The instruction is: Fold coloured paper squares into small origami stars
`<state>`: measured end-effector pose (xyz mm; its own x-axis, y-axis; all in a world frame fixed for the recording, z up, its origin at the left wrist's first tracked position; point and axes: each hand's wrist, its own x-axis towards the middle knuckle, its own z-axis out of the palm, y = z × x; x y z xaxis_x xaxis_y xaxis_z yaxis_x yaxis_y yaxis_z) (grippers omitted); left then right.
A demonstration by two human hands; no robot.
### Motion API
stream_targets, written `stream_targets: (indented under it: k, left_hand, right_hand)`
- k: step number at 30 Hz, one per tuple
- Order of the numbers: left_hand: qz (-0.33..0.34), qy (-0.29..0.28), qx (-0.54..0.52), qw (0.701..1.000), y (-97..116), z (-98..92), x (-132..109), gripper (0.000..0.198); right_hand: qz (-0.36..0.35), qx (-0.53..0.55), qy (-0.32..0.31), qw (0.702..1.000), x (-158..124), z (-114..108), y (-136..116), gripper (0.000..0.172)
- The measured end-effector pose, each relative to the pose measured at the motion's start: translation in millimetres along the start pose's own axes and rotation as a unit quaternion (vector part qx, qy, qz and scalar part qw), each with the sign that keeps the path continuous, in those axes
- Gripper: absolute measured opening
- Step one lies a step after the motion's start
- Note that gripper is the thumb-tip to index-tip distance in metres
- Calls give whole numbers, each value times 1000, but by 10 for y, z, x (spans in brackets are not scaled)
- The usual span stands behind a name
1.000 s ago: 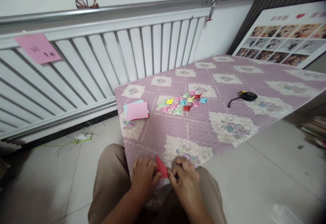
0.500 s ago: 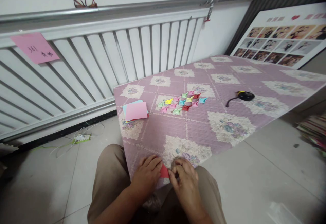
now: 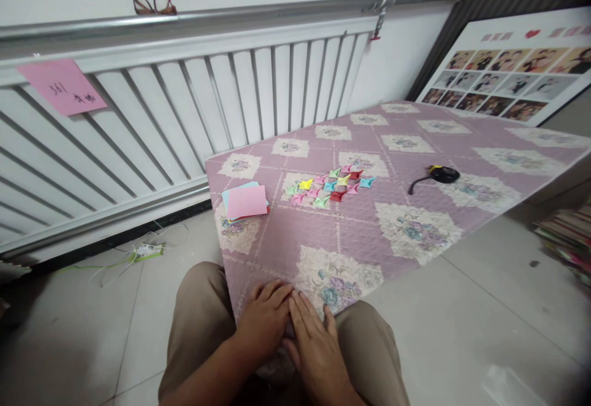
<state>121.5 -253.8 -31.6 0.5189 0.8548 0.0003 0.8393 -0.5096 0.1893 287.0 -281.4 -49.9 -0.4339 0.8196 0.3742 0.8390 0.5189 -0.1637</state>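
Observation:
My left hand (image 3: 266,318) lies flat on the near corner of the flowered tablecloth (image 3: 318,227), its fingers stretched out. Against its fingertips rests my right hand (image 3: 314,338), also flat, with the thumb apart. The red paper seen earlier is hidden, and what lies under the hands cannot be made out. Farther up the cloth is a group of several small folded paper pieces (image 3: 329,186) in pink, green, yellow, blue and red. A stack of coloured paper sheets (image 3: 248,200), pink on top, sits at the left edge.
A black object with a strap (image 3: 444,174) lies on the right part of the cloth. Behind the table are a white radiator (image 3: 240,92) and a pipe holding glasses (image 3: 155,5). A photo board (image 3: 508,79) leans at the back right. My knees are under the near edge.
My right hand has moved left and flattened, its fingers stretching out from a curled pose to meet my left hand. The red paper between them is now covered. My left hand has hardly moved.

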Motion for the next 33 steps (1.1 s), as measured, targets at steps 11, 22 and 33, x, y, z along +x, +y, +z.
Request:
stream_targets:
  k: [11, 22, 33]
  left_hand:
    - [0, -37, 8, 999, -14, -69, -87, 54]
    - [-41, -59, -21, 997, -78, -116, -58, 69]
    - [-61, -80, -25, 995, -51, -148, -43, 71]
  right_hand:
    - [-27, -59, -42, 997, -186, 73, 152, 57]
    - [-49, -107, 2, 993, -319, 23, 283, 53]
    - [67, 12, 18, 998, -420, -89, 324, 37]
